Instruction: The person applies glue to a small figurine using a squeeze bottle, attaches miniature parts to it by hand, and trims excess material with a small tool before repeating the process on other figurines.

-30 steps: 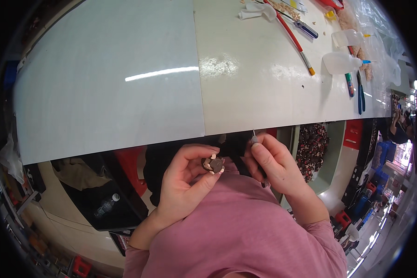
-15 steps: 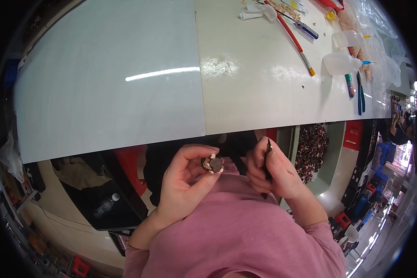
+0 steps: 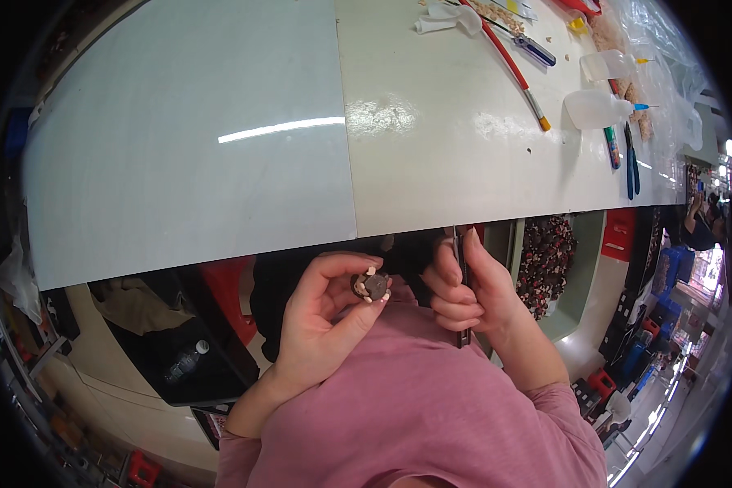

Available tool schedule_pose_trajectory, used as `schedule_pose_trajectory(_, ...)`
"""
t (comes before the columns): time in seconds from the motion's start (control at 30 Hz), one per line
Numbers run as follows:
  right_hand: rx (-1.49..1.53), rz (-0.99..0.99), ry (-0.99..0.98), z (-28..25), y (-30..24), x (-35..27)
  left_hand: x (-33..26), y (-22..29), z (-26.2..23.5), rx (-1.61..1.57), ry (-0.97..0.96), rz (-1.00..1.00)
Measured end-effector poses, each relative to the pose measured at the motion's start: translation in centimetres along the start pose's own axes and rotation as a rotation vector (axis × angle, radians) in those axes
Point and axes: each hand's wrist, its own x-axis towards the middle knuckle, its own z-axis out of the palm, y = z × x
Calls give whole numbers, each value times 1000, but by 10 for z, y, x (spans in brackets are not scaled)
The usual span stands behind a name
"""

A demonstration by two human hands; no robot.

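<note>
1. While both hands hover close to the chest, just below the near edge of the counter (image 3: 220,187), the left hand (image 3: 321,325) pinches a small dark round piece (image 3: 373,285) between thumb and fingertips, curled closed around it.
2. Just to the right of that piece, near but apart from it, the right hand (image 3: 472,289) is closed around a thin dark tool (image 3: 460,276), held upright with its tip rising above the fingers and its lower end showing under the fist.
3. Both hands sit above a pink sleeve and top (image 3: 415,407), and nothing lies between the two hands.
4. Well apart, at the far right of the counter, lie two white squeeze bottles (image 3: 594,107), a red-handled brush (image 3: 512,69), a blue-handled tool (image 3: 535,50), dark pliers (image 3: 629,163) and crumpled white tissue (image 3: 447,15).
5. Under the counter's right end sits a bin of dark small pieces (image 3: 549,252).
</note>
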Motion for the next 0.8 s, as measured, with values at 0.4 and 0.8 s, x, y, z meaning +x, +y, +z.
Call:
schedule_pose_trajectory(0.4,-1388,-385,315,31,7,-11,1,-4,1,-19,-78,-8)
schedule_pose_trajectory(0.8,-1948,-595,242,31,8,4,1,-8,1,61,-72,12)
